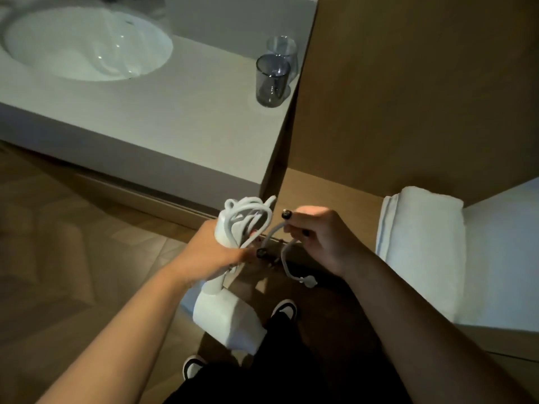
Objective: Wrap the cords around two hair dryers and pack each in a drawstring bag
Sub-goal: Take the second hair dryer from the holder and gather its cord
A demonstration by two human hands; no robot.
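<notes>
The left hand point(215, 252) grips the handle of a white plastic hair dryer point(226, 313), whose barrel hangs toward six o'clock above the person's shoes. Loops of its white rubbery cord point(248, 217) bunch around the handle at twelve o'clock of that hand. At three o'clock, just beside it, the right hand point(318, 237) pinches a free stretch of the cord, and the white plug point(309, 282) dangles below. Toward eleven o'clock lies the pale stone vanity counter point(175, 126) with its oval white basin point(84, 42); two smoky grey glass tumblers point(272, 80) stand at its right edge. At three o'clock rests a folded white towel point(420, 246).
</notes>
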